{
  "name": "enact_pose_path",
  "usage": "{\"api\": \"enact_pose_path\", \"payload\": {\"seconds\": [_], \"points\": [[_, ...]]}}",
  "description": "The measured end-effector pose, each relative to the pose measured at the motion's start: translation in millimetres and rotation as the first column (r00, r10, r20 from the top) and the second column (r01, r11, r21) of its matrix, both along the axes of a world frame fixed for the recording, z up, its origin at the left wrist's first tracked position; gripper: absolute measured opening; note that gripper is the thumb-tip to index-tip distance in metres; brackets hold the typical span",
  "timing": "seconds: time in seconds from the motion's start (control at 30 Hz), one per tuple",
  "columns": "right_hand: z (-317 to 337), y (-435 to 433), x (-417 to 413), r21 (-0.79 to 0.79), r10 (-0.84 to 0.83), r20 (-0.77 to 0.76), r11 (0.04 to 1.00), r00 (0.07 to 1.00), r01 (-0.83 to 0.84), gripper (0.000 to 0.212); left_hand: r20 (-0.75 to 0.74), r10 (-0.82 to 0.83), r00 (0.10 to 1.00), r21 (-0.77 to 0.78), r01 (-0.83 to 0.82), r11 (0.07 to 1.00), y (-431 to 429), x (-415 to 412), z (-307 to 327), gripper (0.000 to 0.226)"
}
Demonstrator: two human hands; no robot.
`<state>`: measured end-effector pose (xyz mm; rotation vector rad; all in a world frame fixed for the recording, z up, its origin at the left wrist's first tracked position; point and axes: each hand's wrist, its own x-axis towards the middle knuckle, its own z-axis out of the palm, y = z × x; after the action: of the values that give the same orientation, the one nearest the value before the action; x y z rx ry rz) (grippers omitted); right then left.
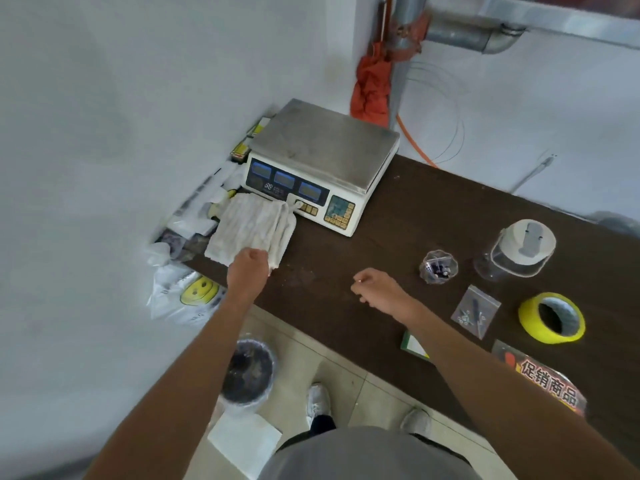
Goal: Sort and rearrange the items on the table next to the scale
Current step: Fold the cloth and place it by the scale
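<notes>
White knitted cloth [251, 227], folded and ribbed, lies on the dark brown counter [433, 216] just in front of the white electronic scale with its steel platform [322, 157], its far corner touching the scale's keypad edge. Our left hand [247, 268] is curled over the cloth's near edge, fingers closed on it in a pinch, so we judge this hand to be holding the cloth rather than merely resting on it.

To do this step well, we should draw the cloth as one piece, keeping the folds together, and lift its far corner off the keypad so no buttons get pressed. We should also steer it away from the heap of plastic bags [187, 292] crowded against the wall at the left.

Our right hand [377, 289] hovers above bare counter, well apart from the cloth, loosely curled; whether it pinches some small thing between the fingertips we cannot tell.

Farther right sit the other items to sort: a small clear cup of dark bits [438, 266], a clear lidded jar [519, 251], a clear zip bag of screws [476, 311] and a yellow tape roll [552, 317].
</notes>
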<state>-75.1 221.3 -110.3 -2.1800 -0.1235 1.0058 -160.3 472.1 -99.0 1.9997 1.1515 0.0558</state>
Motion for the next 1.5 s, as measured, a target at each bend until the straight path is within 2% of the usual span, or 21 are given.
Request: {"api": "enact_pose_path", "payload": {"seconds": [0.07,0.2,0.33,0.47,0.63,0.77,0.9,1.0,1.17,1.27,1.4,1.5], "points": [[0.8,25.0,-0.4,0.003,0.027,-0.043,1.0,0.999,-0.027,0.04,-0.053,-0.011,0.999,0.099,0.017,0.995,25.9,0.6,-2.4,0.035],[-0.9,68.7,1.9,-0.004,0.109,-0.059,0.994,0.992,-0.109,0.054,-0.144,-0.081,0.986,0.184,0.108,0.977,67.7,3.3,-12.0,0.039],[-4.4,103.4,8.4,-0.001,0.152,-0.06,0.988,0.987,-0.152,0.06,-0.251,-0.136,0.958,0.15,0.177,0.973,93.6,9.2,-18.9,0.06],[-6.2,125.9,10.9,0.0,0.159,-0.091,0.987,0.983,-0.159,0.067,-0.327,-0.129,0.936,0.129,0.18,0.975,108.4,11.9,-21.6,0.073],[-11.1,136.7,8.2,0.008,0.127,-0.144,0.992,0.981,-0.127,0.069,-0.241,-0.057,0.969,0.03,0.066,0.997,119.0,14.4,-27.8,0.078],[-16.6,139.2,4.2,0.042,0.076,-0.16,0.997,0.984,-0.07,0.066,-0.185,0.015,0.983,-0.147,-0.042,0.988,118.8,13.0,-29.3,0.049],[-18.4,141.6,1.6,0.094,0.021,-0.148,0.996,0.989,-0.007,0.06,-0.148,0.059,0.987,-0.262,-0.096,0.96,108.5,8.5,-35.3,0.042],[-19.0,138.4,-0.3,0.099,0.007,-0.167,0.995,0.986,0.009,0.058,-0.093,0.109,0.99,-0.368,-0.136,0.92,97.1,10.1,-29.6,0.028],[-15.3,126.3,0.4,0.106,-0.024,-0.171,0.993,0.985,0.043,0.057,-0.017,0.202,0.979,-0.575,-0.175,0.8,80.3,19.8,-12.1,0.04],[-10.7,112.5,3.7,0.097,-0.038,-0.157,0.994,0.987,0.054,0.064,0.048,0.217,0.975,-0.604,-0.145,0.784,64.1,28.1,0.1,0.043],[-1.2,91.1,14.3,0.099,-0.089,-0.136,0.99,0.987,0.103,0.07,0.144,0.168,0.975,-0.604,-0.048,0.796,35.1,42.8,26.2,0.019],[9.8,72.3,24.6,0.15,-0.202,-0.098,0.965,0.975,0.215,0.075,0.211,0.116,0.971,-0.61,0.038,0.791,8.2,56.5,48.4,0.014]]}}
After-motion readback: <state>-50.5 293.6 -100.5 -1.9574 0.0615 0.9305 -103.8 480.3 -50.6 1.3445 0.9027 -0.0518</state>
